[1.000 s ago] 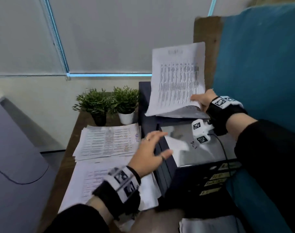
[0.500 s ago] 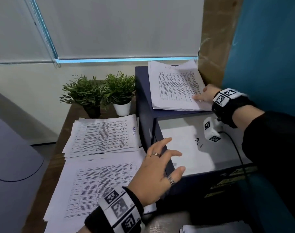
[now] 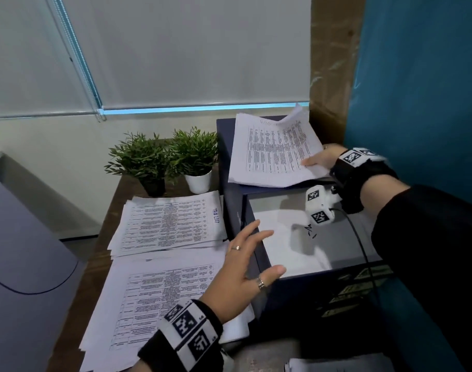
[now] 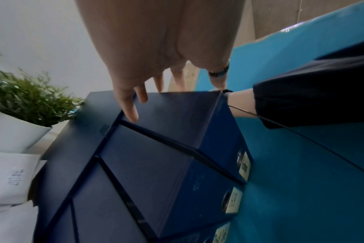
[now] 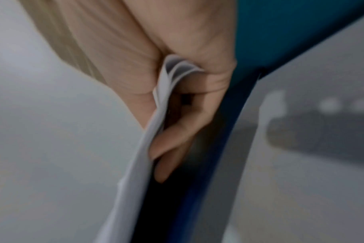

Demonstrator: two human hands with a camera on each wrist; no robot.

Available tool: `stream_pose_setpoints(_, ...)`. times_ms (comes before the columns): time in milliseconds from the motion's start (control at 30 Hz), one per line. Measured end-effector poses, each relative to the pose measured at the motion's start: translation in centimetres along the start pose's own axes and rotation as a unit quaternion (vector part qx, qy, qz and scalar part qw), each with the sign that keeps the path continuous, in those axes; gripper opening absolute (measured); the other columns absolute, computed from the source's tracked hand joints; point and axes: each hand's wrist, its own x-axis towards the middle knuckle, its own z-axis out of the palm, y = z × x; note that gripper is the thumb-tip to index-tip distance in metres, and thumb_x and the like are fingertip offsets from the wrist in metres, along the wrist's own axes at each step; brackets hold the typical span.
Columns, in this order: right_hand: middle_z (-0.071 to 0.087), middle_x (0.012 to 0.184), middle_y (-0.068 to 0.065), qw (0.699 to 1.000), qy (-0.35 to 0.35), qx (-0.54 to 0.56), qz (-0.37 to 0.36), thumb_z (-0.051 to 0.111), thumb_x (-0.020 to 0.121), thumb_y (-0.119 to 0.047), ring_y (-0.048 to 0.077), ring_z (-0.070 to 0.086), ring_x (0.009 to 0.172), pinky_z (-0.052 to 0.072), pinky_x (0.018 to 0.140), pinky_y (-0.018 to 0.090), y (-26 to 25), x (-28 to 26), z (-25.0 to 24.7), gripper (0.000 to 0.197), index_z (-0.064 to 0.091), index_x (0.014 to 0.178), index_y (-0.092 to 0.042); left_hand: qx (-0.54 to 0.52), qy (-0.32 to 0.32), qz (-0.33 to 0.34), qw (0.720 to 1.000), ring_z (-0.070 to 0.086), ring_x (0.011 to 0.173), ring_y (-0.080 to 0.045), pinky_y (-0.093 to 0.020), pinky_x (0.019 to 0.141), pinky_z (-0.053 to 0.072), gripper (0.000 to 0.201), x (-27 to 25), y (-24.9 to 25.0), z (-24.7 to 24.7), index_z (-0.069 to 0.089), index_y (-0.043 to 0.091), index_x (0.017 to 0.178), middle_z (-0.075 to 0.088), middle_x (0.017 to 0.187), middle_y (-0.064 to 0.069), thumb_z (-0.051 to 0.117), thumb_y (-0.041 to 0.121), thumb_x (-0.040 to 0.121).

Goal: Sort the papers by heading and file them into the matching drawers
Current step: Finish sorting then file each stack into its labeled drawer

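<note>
The right hand (image 3: 322, 158) pinches a sheaf of printed papers (image 3: 274, 153) over the dark blue drawer unit's (image 3: 231, 183) top, at one o'clock. The left hand (image 3: 243, 269), fingers spread and holding nothing, hovers at the open top drawer's (image 3: 264, 260) rim. Other stacks lie at nine o'clock; their headings are mostly unreadable, and the drawer labels (image 3: 350, 289) blur.

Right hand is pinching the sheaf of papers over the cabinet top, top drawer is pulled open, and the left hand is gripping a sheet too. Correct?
Not quite. The left hand holds nothing; its fingers are spread above the open top drawer, as the head view shows. The right hand does pinch the sheaf of papers over the cabinet top.
</note>
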Motion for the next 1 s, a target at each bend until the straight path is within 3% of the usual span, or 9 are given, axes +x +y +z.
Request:
stream_pose_setpoints(100,0.060,0.125,0.013,0.985,-0.068,0.158,-0.031,0.067,0.080,-0.004,0.030,0.059,0.109,0.052,0.093,0.033,-0.7,-2.0,-0.4,0.039,0.057,0.118,-0.002,-0.093,0.111,-0.055,0.988,0.032,0.131,0.000,-0.019,0.102,0.037,0.040,-1.5,1.0,-2.2,0.036,0.052,0.120,0.029,0.143,0.017,0.044,0.061,0.082)
stream_pose_setpoints(200,0.059,0.124,0.018,0.934,-0.130,0.326,-0.065,0.062,0.080,0.005,0.032,0.061,0.105,0.055,0.082,0.037,-1.5,-7.6,-0.8,0.046,0.052,0.125,0.002,-0.238,0.221,-0.120,0.938,0.053,0.116,-0.009,-0.031,0.090,0.047,0.044,-3.6,1.0,-5.4,0.045,0.044,0.115,0.045,0.137,0.004,0.048,0.065,0.077)
stream_pose_setpoints(300,0.065,0.118,0.012,0.899,-0.181,0.376,-0.136,0.073,0.060,-0.010,0.021,0.069,0.092,0.059,0.073,0.030,-1.5,-14.6,-0.7,0.069,0.053,0.125,-0.004,-0.325,0.232,-0.113,0.910,0.062,0.107,-0.016,-0.033,0.082,0.051,0.077,-5.7,1.2,-8.0,0.051,0.037,0.114,0.058,0.125,0.002,0.062,0.080,0.051)
stream_pose_setpoints(433,0.066,0.119,0.011,0.894,-0.170,0.371,-0.188,0.062,0.081,-0.006,0.025,0.066,0.104,0.055,0.086,0.039,1.2,-22.5,1.4,0.046,0.050,0.126,-0.008,-0.416,0.187,-0.097,0.885,0.067,0.101,-0.017,-0.032,0.076,0.057,0.061,-8.9,3.4,-10.2,0.052,0.024,0.121,0.069,0.112,0.001,0.055,0.056,0.070)
stream_pose_setpoints(533,0.067,0.117,0.007,0.907,-0.164,0.322,-0.217,0.063,0.082,-0.009,0.022,0.064,0.108,0.051,0.094,0.041,4.0,-27.2,4.6,0.042,0.053,0.123,-0.011,-0.377,0.145,-0.072,0.912,0.062,0.111,-0.018,-0.029,0.082,0.056,0.064,-11.6,3.9,-10.9,0.049,0.021,0.131,0.065,0.122,0.000,0.069,0.040,0.073)
stream_pose_setpoints(633,0.070,0.112,-0.004,0.920,-0.179,0.264,-0.229,0.065,0.081,-0.004,0.012,0.065,0.104,0.051,0.095,0.034,6.4,-30.0,8.3,0.037,0.058,0.115,-0.018,-0.265,0.244,-0.068,0.930,0.065,0.105,-0.014,-0.025,0.082,0.055,0.041,-14.3,3.9,-10.2,0.053,0.011,0.125,0.070,0.111,0.001,0.058,0.007,0.085)
stream_pose_setpoints(767,0.074,0.102,-0.003,0.918,-0.159,0.300,-0.207,0.067,0.080,-0.006,0.012,0.068,0.096,0.054,0.084,0.030,7.3,-31.8,11.2,0.026,0.065,0.104,-0.015,-0.152,0.312,-0.060,0.936,0.065,0.068,0.008,-0.006,0.073,0.049,0.020,-17.6,3.3,-8.6,0.060,-0.005,0.104,0.073,0.072,-0.004,0.058,0.002,0.086)
stream_pose_setpoints(900,0.071,0.107,0.002,0.902,-0.174,0.352,-0.179,0.066,0.080,-0.004,0.017,0.067,0.101,0.054,0.087,0.032,8.3,-33.6,13.4,0.029,0.065,0.106,-0.015,-0.169,0.315,-0.071,0.931,0.064,0.069,0.005,-0.004,0.061,0.049,0.022,-20.9,1.7,-7.0,0.060,0.018,0.084,0.068,0.065,0.028,0.065,-0.002,0.078)
stream_pose_setpoints(1000,0.075,0.092,-0.007,0.919,-0.209,0.301,-0.144,0.067,0.077,0.001,0.010,0.068,0.093,0.054,0.082,0.029,10.9,-35.2,16.1,0.028,0.066,0.099,-0.017,-0.141,0.299,-0.111,0.937,0.065,0.071,0.006,-0.017,0.069,0.053,0.030,-23.5,-1.1,-5.9,0.065,0.019,0.083,0.072,0.074,0.022,0.068,-0.009,0.073)
